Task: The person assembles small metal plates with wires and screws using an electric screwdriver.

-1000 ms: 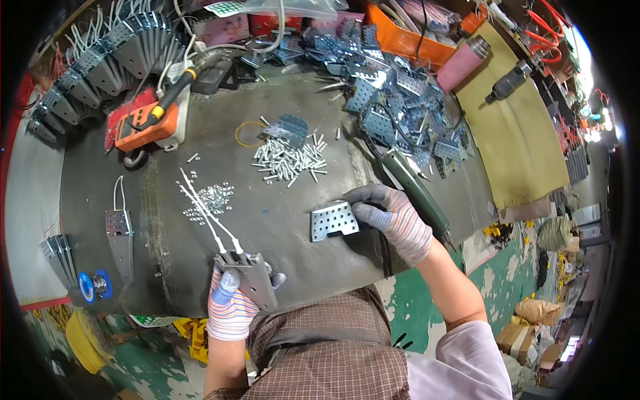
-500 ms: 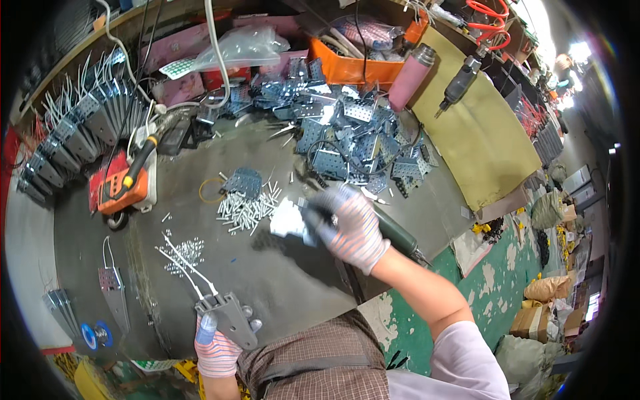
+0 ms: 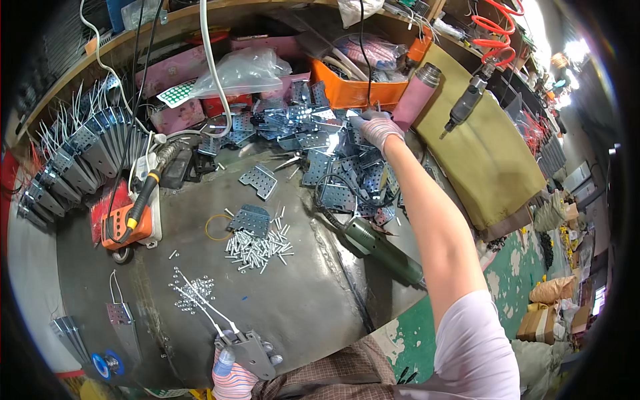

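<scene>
My left hand, in a striped glove, grips a grey metal bracket at the table's near edge. Two white wires run from it toward a scatter of small nuts. At the far side, my gloved right hand reaches into a heap of perforated metal plates, beside a pink thermos; its fingertips merge with the plates. One loose perforated plate lies left of the heap. Another plate rests against a pile of screws.
A green electric screwdriver lies under my right forearm. An orange bin stands behind the heap. A soldering iron sits in its orange stand at left, near a row of wired brackets. A dark air tool hangs at right.
My right hand has moved from beside the screws to the far heap. A perforated plate now lies alone left of the heap. My left hand still holds the bracket; the view has shifted.
</scene>
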Demonstrator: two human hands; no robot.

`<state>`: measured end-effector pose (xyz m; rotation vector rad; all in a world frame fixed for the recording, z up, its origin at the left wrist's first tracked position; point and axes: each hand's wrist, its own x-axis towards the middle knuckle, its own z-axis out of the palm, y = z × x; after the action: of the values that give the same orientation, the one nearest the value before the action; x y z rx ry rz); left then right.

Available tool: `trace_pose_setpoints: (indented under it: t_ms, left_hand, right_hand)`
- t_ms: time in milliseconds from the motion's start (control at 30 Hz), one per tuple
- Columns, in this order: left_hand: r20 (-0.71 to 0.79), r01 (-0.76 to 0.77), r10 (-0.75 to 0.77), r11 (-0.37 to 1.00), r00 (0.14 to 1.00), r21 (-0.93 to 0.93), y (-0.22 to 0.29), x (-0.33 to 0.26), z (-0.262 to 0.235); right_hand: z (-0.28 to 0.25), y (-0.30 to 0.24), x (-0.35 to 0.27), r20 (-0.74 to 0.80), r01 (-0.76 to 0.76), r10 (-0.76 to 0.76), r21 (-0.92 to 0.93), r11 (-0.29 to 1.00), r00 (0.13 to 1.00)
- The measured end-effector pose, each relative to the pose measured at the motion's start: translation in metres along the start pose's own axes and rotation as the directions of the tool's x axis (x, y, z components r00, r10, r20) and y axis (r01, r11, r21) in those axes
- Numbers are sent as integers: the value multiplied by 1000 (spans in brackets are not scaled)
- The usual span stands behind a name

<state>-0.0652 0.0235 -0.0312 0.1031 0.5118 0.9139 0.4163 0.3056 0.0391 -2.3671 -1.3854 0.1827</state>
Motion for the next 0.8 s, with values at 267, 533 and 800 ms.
trace_pose_setpoints:
  t_ms: [267, 533, 800]
  left_hand:
    - [-48, -29, 31, 999, 998, 31, 2, -3, 4]
    - [-56, -113, 115, 992, 992, 48, -4, -3, 15]
    - [-52, -108, 113, 990, 992, 87, -2, -3, 9]
  right_hand:
    - [18, -95, -134, 176, 694, -672, -178, 697, 720]
    - [-20, -68, -140, -249, 641, -593, 211, 738, 766]
    - [17, -102, -116, 263, 369, -285, -366, 854, 922]
